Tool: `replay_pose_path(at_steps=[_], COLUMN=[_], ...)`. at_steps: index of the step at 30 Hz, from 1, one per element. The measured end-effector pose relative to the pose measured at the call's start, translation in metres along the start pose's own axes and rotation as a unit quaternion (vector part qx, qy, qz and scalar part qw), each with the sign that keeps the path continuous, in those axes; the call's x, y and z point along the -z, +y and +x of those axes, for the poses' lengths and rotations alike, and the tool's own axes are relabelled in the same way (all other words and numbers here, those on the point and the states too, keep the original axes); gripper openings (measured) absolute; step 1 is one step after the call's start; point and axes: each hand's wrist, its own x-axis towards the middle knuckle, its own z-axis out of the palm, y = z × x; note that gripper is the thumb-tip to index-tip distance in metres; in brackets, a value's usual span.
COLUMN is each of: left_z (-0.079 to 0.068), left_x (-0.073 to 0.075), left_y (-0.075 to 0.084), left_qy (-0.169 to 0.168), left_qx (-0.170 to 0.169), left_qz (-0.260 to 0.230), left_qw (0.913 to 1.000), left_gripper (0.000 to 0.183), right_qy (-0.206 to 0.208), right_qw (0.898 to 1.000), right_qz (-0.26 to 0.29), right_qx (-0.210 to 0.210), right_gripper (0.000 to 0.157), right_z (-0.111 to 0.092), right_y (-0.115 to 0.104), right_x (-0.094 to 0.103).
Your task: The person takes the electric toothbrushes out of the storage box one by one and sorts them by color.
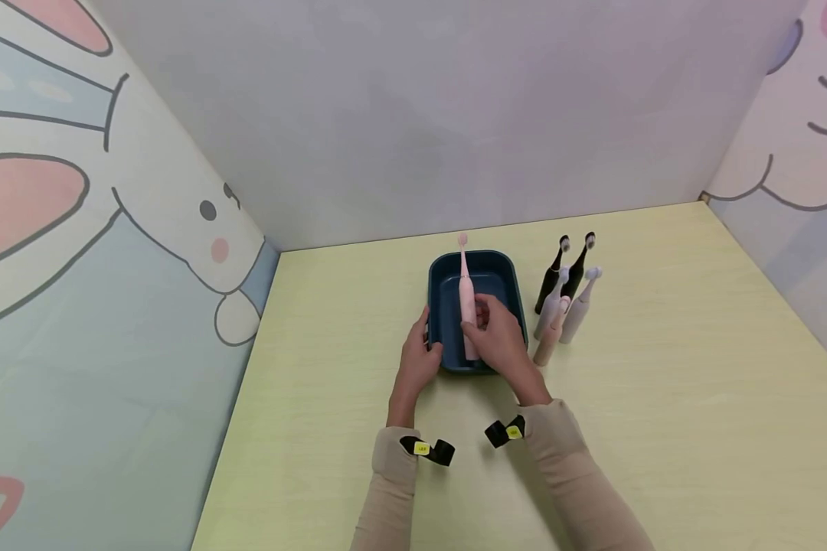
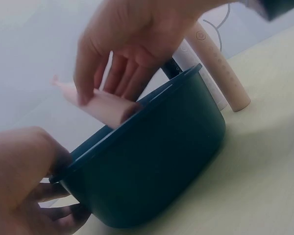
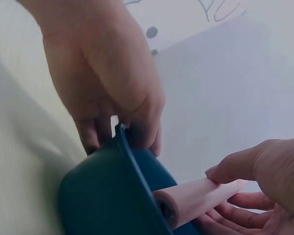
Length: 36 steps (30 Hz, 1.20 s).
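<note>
My right hand (image 1: 499, 337) holds a pink electric toothbrush (image 1: 466, 298) between thumb and fingers, over a dark blue plastic basin (image 1: 441, 264). The brush head points to the far side and the handle's base sits just inside the near rim. At the basin's left side, my left hand (image 1: 419, 358) grips the rim, thumb on the inside and fingers along the outer wall. In the left wrist view the basin (image 2: 152, 166) appears from outside, with the toothbrush base (image 2: 110, 108) slanting down at its rim. The right wrist view shows the handle's round end (image 3: 166, 208) beside the rim.
Right of the basin several electric toothbrushes stand upright on the table: two black (image 1: 550, 285), two pale lilac (image 1: 576, 315) and one pink (image 1: 551, 338). A grey wall (image 1: 455, 153) rises behind the table (image 1: 661, 383); a cartoon-printed wall (image 1: 145, 344) stands at the left.
</note>
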Motion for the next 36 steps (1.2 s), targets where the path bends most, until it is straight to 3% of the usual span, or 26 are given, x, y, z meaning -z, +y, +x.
replay_pose_path(at_steps=[8,22,31,36], left_z=[0.001,0.002,0.000,0.001], left_x=[0.001,0.002,0.002,0.000], left_y=[-0.001,-0.002,-0.001,-0.001], left_qy=[0.004,-0.002,-0.005,-0.003], left_qx=[-0.002,-0.012,-0.010,-0.012], left_qz=[-0.007,-0.012,-0.007,0.002], left_qw=[1.0000,0.9999,0.9999,0.9999], left_gripper=[0.070,0.071,0.071,0.070], right_qy=[0.054,0.128,0.183,0.230], right_qw=[0.994,0.972,0.955,0.944], right_qz=[0.033,0.082,0.089,0.110], right_qx=[0.091,0.180,0.215,0.210], right_gripper=[0.050,0.045,0.051,0.055], right_z=[-0.025,-0.056,-0.082,-0.099], right_y=[-0.008,0.008,0.026,0.043], right_x=[0.005,0.007,0.020,0.038])
